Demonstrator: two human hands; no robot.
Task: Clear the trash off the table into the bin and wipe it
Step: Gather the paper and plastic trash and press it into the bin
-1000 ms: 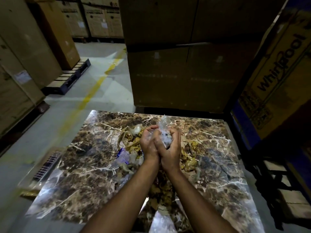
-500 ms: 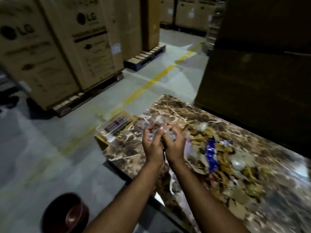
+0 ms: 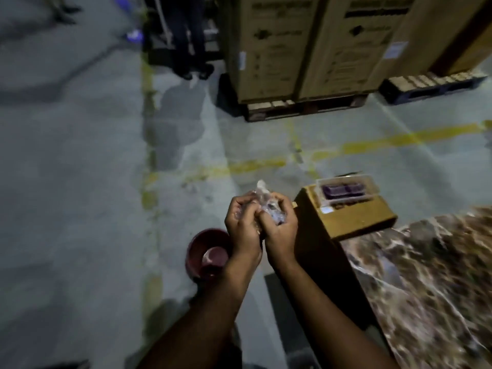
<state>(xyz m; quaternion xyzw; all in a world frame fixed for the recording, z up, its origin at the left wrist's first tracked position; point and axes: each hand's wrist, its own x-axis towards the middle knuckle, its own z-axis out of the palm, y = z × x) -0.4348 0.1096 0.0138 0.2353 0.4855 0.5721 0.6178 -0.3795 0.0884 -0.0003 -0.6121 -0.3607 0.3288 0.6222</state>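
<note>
Both hands, left hand (image 3: 243, 227) and right hand (image 3: 278, 226), cup crumpled plastic trash (image 3: 263, 202), fingers curled tight. We centre over the red bin (image 3: 209, 253) before releasing.

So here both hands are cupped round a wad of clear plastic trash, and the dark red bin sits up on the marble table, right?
Not quite. The head view shows both hands, left and right, gripping the plastic wad, but the dark red bin stands on the floor, left of the marble table.
</note>
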